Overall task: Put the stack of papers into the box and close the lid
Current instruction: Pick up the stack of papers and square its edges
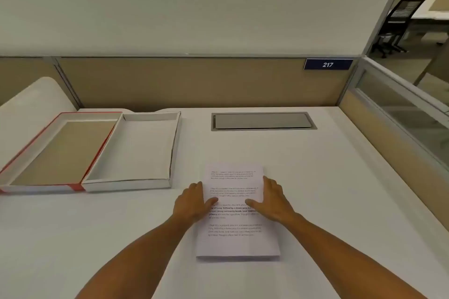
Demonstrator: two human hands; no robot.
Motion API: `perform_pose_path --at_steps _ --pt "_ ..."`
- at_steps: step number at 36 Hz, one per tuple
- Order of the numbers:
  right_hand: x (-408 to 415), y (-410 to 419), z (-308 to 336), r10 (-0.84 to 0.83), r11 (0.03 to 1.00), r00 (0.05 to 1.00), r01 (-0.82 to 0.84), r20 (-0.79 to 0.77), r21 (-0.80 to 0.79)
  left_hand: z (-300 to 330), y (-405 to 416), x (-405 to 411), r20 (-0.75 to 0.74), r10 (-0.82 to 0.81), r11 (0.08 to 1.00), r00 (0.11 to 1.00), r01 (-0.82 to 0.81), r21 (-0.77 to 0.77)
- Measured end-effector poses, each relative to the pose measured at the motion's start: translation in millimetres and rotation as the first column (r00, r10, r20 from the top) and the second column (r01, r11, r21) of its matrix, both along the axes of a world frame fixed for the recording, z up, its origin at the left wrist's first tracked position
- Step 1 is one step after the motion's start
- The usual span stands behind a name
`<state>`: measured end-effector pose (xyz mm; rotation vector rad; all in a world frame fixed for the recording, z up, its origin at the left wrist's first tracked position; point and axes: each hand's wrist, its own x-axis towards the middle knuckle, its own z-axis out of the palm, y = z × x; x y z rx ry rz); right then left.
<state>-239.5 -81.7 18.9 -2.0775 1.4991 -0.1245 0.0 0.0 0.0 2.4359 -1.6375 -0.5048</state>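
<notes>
Flanking the stack of papers [237,211] from either side, the left hand [192,202] and the right hand [272,201] lay with fingers loosely spread, each thumb resting on the top sheet and the other fingers along the stack's long edges; neither hand was yet clamped on it, so the lift looked not yet begun.

The stack rested flat on the desk [340,189], near the person and a little right of centre. Its long axis ran near to far, printed side up, with the text reading from the near side, and both hands met it at about the middle of its length.

The box [136,184], a shallow white tray standing open and holding nothing, sat to the far left of the stack and well apart from it. Its long axis also ran near to far, leaning slightly off the stack's line. The lid [36,187], edged in red, lay upturned just beside the box on its left, the two touching along their sides.

Judging from this, the coming move would carry the papers leftward and away from the person, and only a slight turn would be needed to match the tray. The left hand was the nearer to the box.
</notes>
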Motion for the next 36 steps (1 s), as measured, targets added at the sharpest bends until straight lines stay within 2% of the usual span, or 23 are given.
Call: perform_pose_path --at_steps 5,13,16,18,20,22,24,36 --pt "0 8 -6 -0.055 0.996 0.998 0.055 -0.005 0.073 -5 6 -4 0.072 -0.034 0.999 0.997 0.037 -0.036" --pt "4 10 -20 -0.206 0.965 0.977 0.195 0.047 0.172 -11 7 -11 0.072 0.015 0.998 0.997 -0.011 -0.057" --pt "6 6 -20 -0.259 0.947 0.964 0.241 0.063 0.213 -8 3 -18 -0.083 0.109 0.994 0.991 -0.111 -0.022" --pt "7 4 -20 -0.268 0.942 0.962 0.249 0.056 0.223 -2 -3 -26 -0.244 0.218 0.976 0.945 -0.217 0.031" --pt "8 3 -20 -0.257 0.945 0.966 0.244 0.035 0.219 9 -12 -34 -0.368 0.362 0.932 0.857 -0.345 0.113" --pt "11 2 -19 -0.25 0.947 0.968 0.243 0.005 0.211 20 -24 -40 -0.433 0.508 0.861 0.745 -0.46 0.22" --pt "14 0 -17 -0.256 0.943 0.967 0.254 -0.02 0.214 26 -35 -43 -0.464 0.587 0.809 0.664 -0.503 0.304" --pt "23 -6 -14 -0.287 0.92 0.949 0.312 -0.134 0.236 23 -49 -24 -0.608 0.594 0.796 0.526 -0.493 0.352"
